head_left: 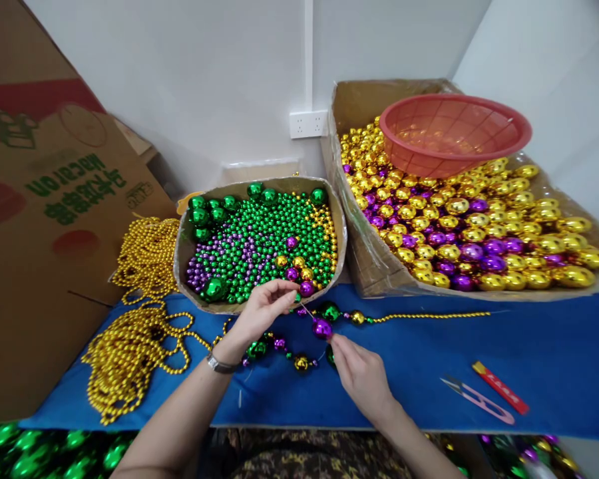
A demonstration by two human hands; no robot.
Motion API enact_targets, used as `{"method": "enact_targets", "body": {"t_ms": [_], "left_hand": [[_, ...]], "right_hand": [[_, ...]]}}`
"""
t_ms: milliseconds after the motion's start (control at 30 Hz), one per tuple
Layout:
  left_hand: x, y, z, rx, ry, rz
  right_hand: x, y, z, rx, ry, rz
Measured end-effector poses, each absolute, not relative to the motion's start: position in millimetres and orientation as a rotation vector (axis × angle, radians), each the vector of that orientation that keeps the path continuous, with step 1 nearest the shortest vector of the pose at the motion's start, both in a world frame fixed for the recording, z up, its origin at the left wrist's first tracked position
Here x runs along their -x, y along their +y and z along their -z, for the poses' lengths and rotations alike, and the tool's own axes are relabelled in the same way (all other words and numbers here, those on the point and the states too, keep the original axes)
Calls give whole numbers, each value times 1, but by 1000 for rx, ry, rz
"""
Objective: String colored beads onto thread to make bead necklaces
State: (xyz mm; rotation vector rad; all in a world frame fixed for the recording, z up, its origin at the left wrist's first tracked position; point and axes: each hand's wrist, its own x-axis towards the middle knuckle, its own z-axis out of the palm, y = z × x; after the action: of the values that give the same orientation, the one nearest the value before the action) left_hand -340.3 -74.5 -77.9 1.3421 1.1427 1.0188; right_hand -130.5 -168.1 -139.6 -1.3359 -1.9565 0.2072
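Note:
My left hand, with a watch on the wrist, pinches a small green bead at the front rim of the bead box. A thin pale cord runs from there to a large shiny purple bead. My right hand is closed just below that purple bead, its fingertips at the bead's lower side; what lies between them is partly hidden. Around both hands lies a strand of mixed beads with a gold bead, green ones and purple ones. A string of small gold beads stretches to the right.
A cardboard box holds green, purple and gold beads. A larger box is full of gold and purple balls under a red basket. Gold bead strands lie left. Thread snips and a red packet lie right.

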Motion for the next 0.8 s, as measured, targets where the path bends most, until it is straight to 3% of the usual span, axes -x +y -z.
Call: {"method": "enact_targets", "body": {"t_ms": [133,333,600,800], "left_hand": [[344,-32,81,-1809,1407,-1123],[350,12,89,-2193,1602,-699],[362,-46,79,-1509,1036,-902],[364,-68,80,-1252,887,-929]], "right_hand": [[130,-167,139,1325,-1912,-249],[131,-167,143,1346,-1934,-250],[131,-166,140,1348,-1925,-293],[134,-166,139,1338,-1943,-342]]}}
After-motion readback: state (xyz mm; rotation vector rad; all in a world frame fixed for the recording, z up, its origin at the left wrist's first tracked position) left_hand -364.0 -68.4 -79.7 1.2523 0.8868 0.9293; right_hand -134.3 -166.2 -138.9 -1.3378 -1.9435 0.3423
